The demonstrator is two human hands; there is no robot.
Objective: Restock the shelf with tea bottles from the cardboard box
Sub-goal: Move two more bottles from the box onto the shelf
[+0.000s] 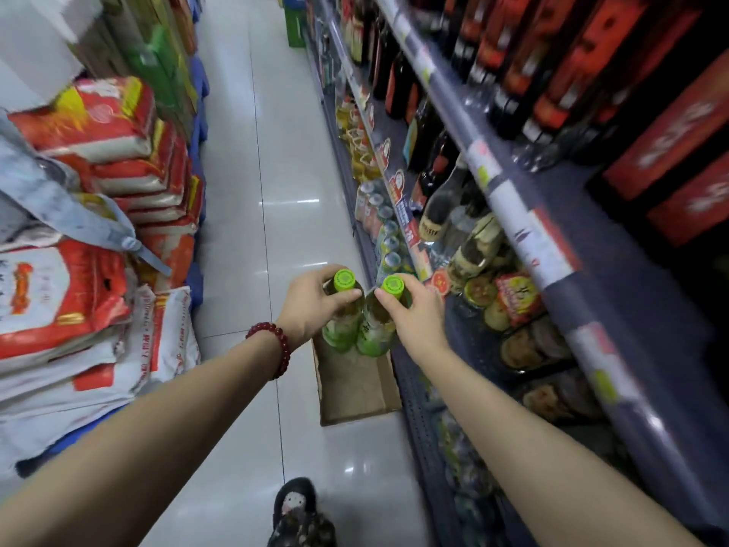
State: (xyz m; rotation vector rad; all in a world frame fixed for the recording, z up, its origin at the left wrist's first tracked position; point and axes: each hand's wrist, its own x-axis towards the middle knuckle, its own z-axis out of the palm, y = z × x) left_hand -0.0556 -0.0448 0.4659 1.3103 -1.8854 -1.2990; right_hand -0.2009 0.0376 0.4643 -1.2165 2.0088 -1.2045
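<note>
Two tea bottles with bright green caps are held side by side above the cardboard box (357,392), their bodies touching or nearly so. The left bottle (342,309) is gripped by the left hand (311,305), whose fingers and thumb curl round the neck just under the cap; the right bottle (380,321) is gripped in the same way by the right hand (414,313). Holding each one high by the neck keeps both upright and leaves the labelled bodies hanging free, which probably makes it easier to slide them base first into a gap on a shelf. The box sits on the glossy floor tiles (276,171), pushed right against the foot of the shelving unit (552,294), so a bottle has only a short way to travel. What shows of its inside looks bare, though the bottles and hands hide its far end, so these may be among the last to go up. To the right, the lower shelves carry rows of similar capped drink bottles (388,242), and that is most likely where these two belong; above them stand dark glass bottles (434,167) and red gift cartons (670,132). The left wrist wears a bracelet of dark red beads (276,345). On the opposite side of the aisle, stacked rice sacks (98,124) in red and white are piled high. A dark patterned shoe (296,507) shows at the bottom edge, close behind the box.
</note>
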